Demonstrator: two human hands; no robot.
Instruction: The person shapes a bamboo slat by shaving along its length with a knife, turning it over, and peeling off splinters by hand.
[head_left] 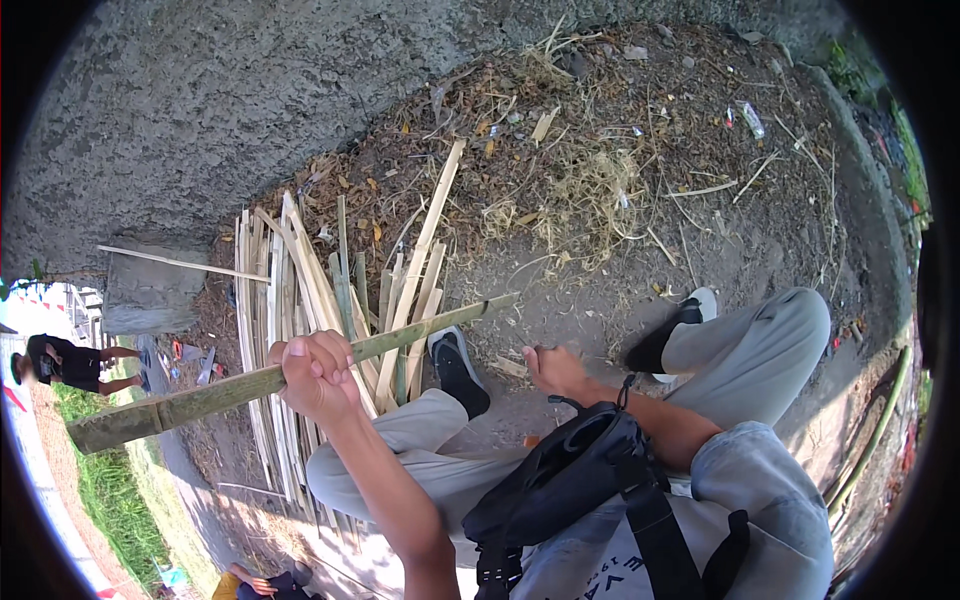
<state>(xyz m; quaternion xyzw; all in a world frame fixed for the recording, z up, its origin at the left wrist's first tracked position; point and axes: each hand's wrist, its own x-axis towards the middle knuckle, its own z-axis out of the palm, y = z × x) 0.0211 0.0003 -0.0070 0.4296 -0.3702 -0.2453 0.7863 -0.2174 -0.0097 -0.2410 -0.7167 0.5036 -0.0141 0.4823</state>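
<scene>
My left hand (320, 378) is closed round a long split bamboo strip (210, 401), greenish-brown with a visible node. The strip slants across in front of me, its wide end at the far left and its thinner end near the middle. My right hand (560, 372) is curled closed beyond the strip's thin end, apart from it. What its fingers hold, if anything, is hidden. Under and beside my left hand lies a loose pile of pale split bamboo strips (425, 250), several of them overlapping.
A rough grey wall (220, 100) borders the far side. Dry shavings (590, 200), leaves and litter cover the dirt ground. My shoes (457, 365) flank the work spot. A black bag (560, 480) hangs at my front. Another person (75, 362) stands at far left; a second sits lower left.
</scene>
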